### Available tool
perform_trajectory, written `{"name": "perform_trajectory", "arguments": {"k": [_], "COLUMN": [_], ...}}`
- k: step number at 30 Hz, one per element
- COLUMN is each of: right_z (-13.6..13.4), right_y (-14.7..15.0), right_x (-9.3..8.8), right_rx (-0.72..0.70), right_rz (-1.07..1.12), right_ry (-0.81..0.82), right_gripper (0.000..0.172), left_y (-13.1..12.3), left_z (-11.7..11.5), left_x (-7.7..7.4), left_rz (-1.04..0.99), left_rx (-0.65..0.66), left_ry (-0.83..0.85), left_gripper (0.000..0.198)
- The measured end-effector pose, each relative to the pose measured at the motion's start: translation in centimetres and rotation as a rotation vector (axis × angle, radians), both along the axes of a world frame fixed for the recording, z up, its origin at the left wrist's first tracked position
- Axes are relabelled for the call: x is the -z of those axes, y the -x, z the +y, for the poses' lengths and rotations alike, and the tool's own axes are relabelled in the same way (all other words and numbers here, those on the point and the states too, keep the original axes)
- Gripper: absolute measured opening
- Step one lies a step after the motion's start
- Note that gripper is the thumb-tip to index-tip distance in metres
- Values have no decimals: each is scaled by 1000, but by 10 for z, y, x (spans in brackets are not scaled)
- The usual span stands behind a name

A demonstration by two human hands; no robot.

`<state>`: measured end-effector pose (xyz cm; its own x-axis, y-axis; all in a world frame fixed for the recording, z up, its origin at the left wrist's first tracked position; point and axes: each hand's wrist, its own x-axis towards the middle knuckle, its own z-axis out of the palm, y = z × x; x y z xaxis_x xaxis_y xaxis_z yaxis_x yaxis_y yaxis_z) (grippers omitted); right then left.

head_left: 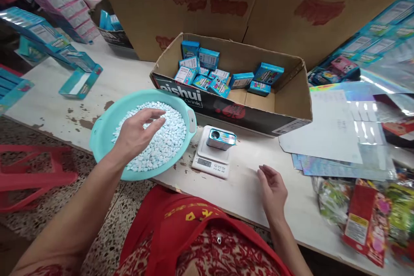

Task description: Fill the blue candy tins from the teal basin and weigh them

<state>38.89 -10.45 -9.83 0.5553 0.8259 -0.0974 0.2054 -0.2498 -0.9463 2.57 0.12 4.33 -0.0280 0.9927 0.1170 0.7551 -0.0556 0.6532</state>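
Red plastic stool [35,180], speckled floor [111,220], worn white table [244,174]

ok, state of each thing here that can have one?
turquoise basin, part filled
pale candies, loose, heaped in basin
left hand, open over candies, thumb and fingers apart
right hand, loosely curled, nothing visible in grip
digital scale, loaded, readout illegible
small blue container, on scale, round opening uncovered
cardboard carton, open-topped, part filled
tabletop, chipped

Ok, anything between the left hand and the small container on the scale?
Only the bowl's right rim lies between left hand and container; the hand appears over the white pieces, and the way above looks open.
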Motion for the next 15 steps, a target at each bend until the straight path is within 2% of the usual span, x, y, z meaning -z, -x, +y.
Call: {"name": "perform_trajectory", "arguments": {"k": [7,10,12,15], "right_z": [-6,-6,-7,-6], "right_y": [0,2,3,7], "right_x": [-2,-3,-5,-11], "right_rx": [38,36,32,27], "right_rz": [38,58,62,56], "right_ry": [9,31,51,99], "right_gripper": [46,47,48,50], "left_y": [-22,-42,-59,-92], "left_z": [25,40,49,54], "left_x": [-27,-36,-35,-20], "left_rz": [333,385,371,362], "left_rx": [487,688,782,879], "left_ry": [1,17,30,100], "left_gripper": [53,55,54,62]}}
